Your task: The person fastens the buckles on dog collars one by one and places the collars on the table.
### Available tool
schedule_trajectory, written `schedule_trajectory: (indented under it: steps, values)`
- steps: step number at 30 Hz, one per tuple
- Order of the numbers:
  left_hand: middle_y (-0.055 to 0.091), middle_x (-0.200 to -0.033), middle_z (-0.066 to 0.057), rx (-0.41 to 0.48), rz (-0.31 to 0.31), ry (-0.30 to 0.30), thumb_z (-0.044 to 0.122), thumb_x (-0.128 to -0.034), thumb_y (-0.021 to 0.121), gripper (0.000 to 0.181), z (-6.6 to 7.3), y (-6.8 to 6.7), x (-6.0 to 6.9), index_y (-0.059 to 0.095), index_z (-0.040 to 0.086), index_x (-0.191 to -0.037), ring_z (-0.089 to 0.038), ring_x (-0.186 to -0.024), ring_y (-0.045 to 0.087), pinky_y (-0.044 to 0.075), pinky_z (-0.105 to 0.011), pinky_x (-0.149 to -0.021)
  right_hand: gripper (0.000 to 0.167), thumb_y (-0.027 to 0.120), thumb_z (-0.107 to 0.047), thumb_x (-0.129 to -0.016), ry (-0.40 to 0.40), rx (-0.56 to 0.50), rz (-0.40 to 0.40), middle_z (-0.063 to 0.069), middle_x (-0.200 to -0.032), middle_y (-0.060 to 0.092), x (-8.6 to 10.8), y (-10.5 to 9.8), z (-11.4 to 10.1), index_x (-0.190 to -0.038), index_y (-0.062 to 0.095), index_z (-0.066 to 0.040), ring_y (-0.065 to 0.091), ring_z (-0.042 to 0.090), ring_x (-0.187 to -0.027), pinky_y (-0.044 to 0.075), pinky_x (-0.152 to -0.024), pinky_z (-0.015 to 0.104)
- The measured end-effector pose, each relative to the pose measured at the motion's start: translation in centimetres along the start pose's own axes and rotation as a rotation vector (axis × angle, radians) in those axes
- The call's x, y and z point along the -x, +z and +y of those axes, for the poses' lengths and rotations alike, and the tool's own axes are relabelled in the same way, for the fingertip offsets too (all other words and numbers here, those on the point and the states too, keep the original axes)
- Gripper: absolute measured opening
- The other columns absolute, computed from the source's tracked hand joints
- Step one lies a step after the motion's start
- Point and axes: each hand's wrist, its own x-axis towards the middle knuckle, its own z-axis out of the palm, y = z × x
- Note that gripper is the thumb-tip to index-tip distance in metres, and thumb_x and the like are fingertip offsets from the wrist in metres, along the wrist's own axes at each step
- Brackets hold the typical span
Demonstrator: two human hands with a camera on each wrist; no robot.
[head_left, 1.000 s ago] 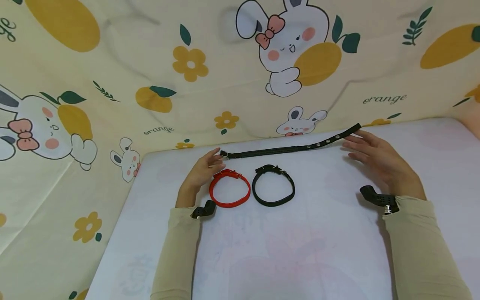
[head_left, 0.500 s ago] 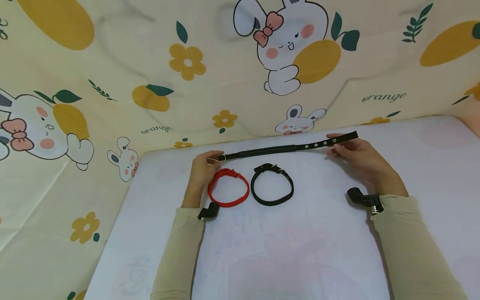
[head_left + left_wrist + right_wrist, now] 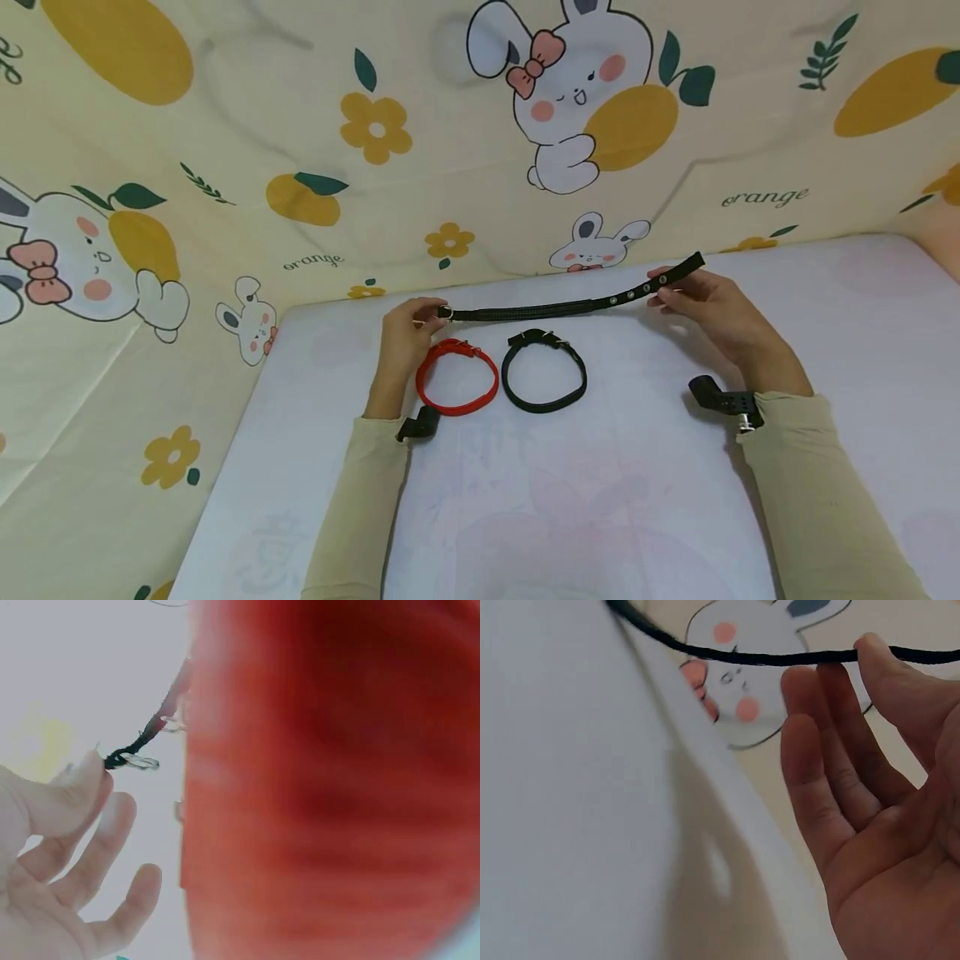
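Observation:
A straightened black collar point(image 3: 525, 313), with metal eyelets toward its right end, stretches between both hands near the table's back edge. Its buckle end is pinched between thumb and fingers of my left hand point(image 3: 405, 337); a metal ring shows there in the left wrist view. My right hand point(image 3: 723, 321) pinches the eyelet end, whose tip sticks up past the fingers. In the right wrist view the thumb presses the strap point(image 3: 780, 658) against the fingers. Just below the left hand lies a buckled red collar point(image 3: 459, 411), and beside it a buckled black collar point(image 3: 546, 407), both as loops.
The white table point(image 3: 570, 500) meets a cloth backdrop point(image 3: 450, 183) printed with rabbits and oranges right behind the strap. In the left wrist view a blurred red collar band point(image 3: 322, 795) fills the right side, very near the camera.
Both hands have moved inward. The right hand, earlier behind the strap's tip with fingers spread, now pinches the strap; the left has closed on the buckle end. The looped collars have not moved.

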Motion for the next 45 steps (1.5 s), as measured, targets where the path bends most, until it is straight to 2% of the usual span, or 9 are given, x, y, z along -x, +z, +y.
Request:
schedule_trajectory:
  steps: [6,9,18,22,28,35,38,41,45]
  values:
    - [0.07,-0.105,-0.013,0.142,0.052,0.064,0.009,-0.0888,0.073,0.027,1.8,-1.1,0.0,0.073,0.011,-0.116,-0.027,-0.103,0.067,0.056,-0.043,-0.092,0.031,0.061,-0.007,-0.098,-0.195,-0.132,0.0,-0.008,-0.105,0.068,0.3,0.4,-2.2,-0.128,0.064,-0.007,0.068,0.006,-0.093,0.053,-0.081,0.016]
    - [0.069,-0.104,-0.012,0.198,0.069,0.077,0.008,-0.0892,0.073,0.027,2.9,-1.8,0.3,0.073,0.011,-0.116,-0.026,-0.102,0.067,0.057,-0.041,-0.091,0.029,0.061,-0.003,-0.097,-0.241,-0.175,-0.009,-0.007,-0.102,0.07,0.6,0.5,-3.3,-0.125,0.066,-0.009,0.068,0.007,-0.09,0.051,-0.079,0.017]
    - [0.064,-0.104,-0.01,0.364,0.056,0.132,0.008,-0.092,0.069,0.027,5.0,-3.1,1.5,0.069,0.008,-0.119,-0.019,-0.101,0.064,0.053,-0.019,-0.083,0.022,0.059,-0.007,-0.099,-0.296,-0.041,0.033,-0.01,-0.098,0.07,1.9,1.1,-6.1,-0.118,0.068,-0.014,0.06,0.008,-0.084,0.046,-0.076,0.017]
    - [0.063,-0.102,-0.006,0.429,0.048,0.159,0.007,-0.0924,0.068,0.028,5.8,-3.5,2.0,0.067,0.006,-0.12,-0.015,-0.096,0.062,0.054,-0.018,-0.081,0.018,0.059,-0.009,-0.1,-0.316,-0.014,0.058,-0.013,-0.097,0.07,2.3,1.6,-7.2,-0.111,0.07,-0.017,0.058,0.008,-0.085,0.045,-0.075,0.017]
    - [0.058,-0.093,0.004,0.524,-0.007,0.159,0.003,-0.0918,0.068,0.026,7.2,-3.6,2.5,0.067,0.001,-0.118,-0.014,-0.095,0.06,0.053,-0.019,-0.08,0.019,0.061,-0.008,-0.098,-0.344,-0.067,0.021,-0.01,-0.107,0.072,2.7,2.4,-8.3,-0.114,0.07,-0.01,0.059,0.007,-0.093,0.047,-0.077,0.015]
    - [0.055,-0.094,0.005,0.587,-0.088,0.217,-0.004,-0.0903,0.067,0.026,8.6,-3.3,3.1,0.063,-0.005,-0.116,-0.015,-0.099,0.054,0.051,-0.019,-0.08,0.032,0.066,-0.016,-0.097,-0.307,0.195,0.018,-0.018,-0.107,0.069,3.4,4.6,-9.8,-0.128,0.064,-0.009,0.064,0.005,-0.097,0.049,-0.081,0.014]
    - [0.059,-0.097,0.008,0.584,-0.105,0.249,-0.005,-0.0893,0.068,0.026,9.1,-3.0,3.4,0.063,-0.005,-0.115,-0.015,-0.099,0.055,0.051,-0.019,-0.08,0.033,0.069,-0.021,-0.095,-0.295,0.302,0.021,-0.013,-0.107,0.069,3.5,5.8,-10.1,-0.127,0.066,-0.014,0.062,0.004,-0.097,0.048,-0.081,0.015]
    - [0.061,-0.1,0.009,0.588,-0.123,0.258,-0.006,-0.088,0.069,0.027,9.6,-2.6,3.7,0.063,-0.006,-0.114,-0.015,-0.099,0.057,0.051,-0.02,-0.081,0.031,0.072,-0.022,-0.093,-0.306,0.377,0.012,-0.007,-0.111,0.07,3.5,6.8,-10.1,-0.124,0.069,-0.021,0.06,0.001,-0.095,0.047,-0.082,0.015]
    - [0.063,-0.102,0.008,0.613,-0.138,0.253,-0.006,-0.086,0.071,0.027,10.3,-2.2,4.2,0.065,-0.005,-0.112,-0.017,-0.101,0.058,0.051,-0.025,-0.085,0.028,0.074,-0.023,-0.091,-0.37,0.457,-0.025,-0.004,-0.108,0.071,3.4,7.7,-10.0,-0.119,0.072,-0.022,0.06,0.002,-0.093,0.047,-0.081,0.019]
